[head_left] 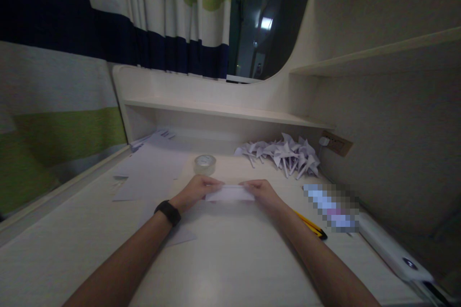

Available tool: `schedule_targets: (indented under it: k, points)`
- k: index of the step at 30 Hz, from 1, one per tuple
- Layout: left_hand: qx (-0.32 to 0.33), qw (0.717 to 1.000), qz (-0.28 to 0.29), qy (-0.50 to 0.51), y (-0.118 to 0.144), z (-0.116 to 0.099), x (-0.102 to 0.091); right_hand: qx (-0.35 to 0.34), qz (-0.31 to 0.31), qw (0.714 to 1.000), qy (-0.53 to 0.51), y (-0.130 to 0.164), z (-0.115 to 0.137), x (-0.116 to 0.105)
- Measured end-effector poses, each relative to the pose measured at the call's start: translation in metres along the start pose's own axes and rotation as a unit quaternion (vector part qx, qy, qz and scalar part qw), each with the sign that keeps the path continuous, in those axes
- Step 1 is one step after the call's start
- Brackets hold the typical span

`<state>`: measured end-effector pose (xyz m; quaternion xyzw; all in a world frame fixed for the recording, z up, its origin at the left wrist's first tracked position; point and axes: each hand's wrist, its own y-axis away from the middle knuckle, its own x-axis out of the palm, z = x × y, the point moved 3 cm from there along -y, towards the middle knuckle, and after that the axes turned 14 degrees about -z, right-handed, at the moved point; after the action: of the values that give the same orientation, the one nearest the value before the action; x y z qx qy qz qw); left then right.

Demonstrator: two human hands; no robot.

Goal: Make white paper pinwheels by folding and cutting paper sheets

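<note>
Paper: I see a white folded strip [229,194] low over the table [230,259], mid-frame, held at both ends.
Left hand: my left hand [196,191] pinches the strip's left end, fingers curled over its top edge; black band [167,212] on that wrist.
Right hand: my right hand [261,192] pinches the right end the same way, fingers closed on the paper.
Tape: clear roll [205,164] just behind the left hand, standing apart from it.
Sheets: loose white sheets [151,172] spread to the left rear, one corner reaching under my left forearm.
Folded pile: heap of white folded pieces [284,153] at right rear, against the back wall under the shelf [223,111].
Pencil: yellow-and-black pencil [311,225] lying just right of my right forearm.
Right side: a white bar-like device [392,252] along the right edge; a blurred patch beside it, cannot tell what.
Edges: curtain [65,105] bounds the left rim; wall and shelves close the right and rear.
Open room: bare tabletop between my forearms and toward the near edge.
</note>
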<state>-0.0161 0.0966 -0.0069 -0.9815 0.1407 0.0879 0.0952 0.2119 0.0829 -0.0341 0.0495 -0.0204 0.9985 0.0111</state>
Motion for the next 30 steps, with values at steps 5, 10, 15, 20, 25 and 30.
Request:
schedule_targets:
  k: [5,10,15,20,25,30]
  points:
    - [-0.025,0.999,0.004,0.044,0.001,-0.001,0.002,0.017,-0.009,1.0,-0.012,0.002,0.0,0.001]
    - [-0.016,0.999,-0.005,0.05,-0.002,0.005,-0.001,0.016,-0.017,1.0,-0.013,0.004,0.002,0.002]
    - [-0.013,0.999,-0.014,0.047,-0.004,0.011,-0.002,0.021,-0.029,0.999,-0.02,0.002,0.0,0.001]
    - [-0.033,0.996,-0.009,0.083,-0.004,0.012,-0.001,0.004,-0.043,0.999,-0.008,0.002,0.004,0.001]
    - [-0.028,0.998,0.031,0.05,0.001,0.005,0.0,-0.013,-0.043,0.998,0.047,0.005,0.011,0.004]
    - [-0.026,0.999,0.034,0.033,0.003,0.002,0.001,-0.022,-0.04,0.997,0.07,0.006,0.012,0.005]
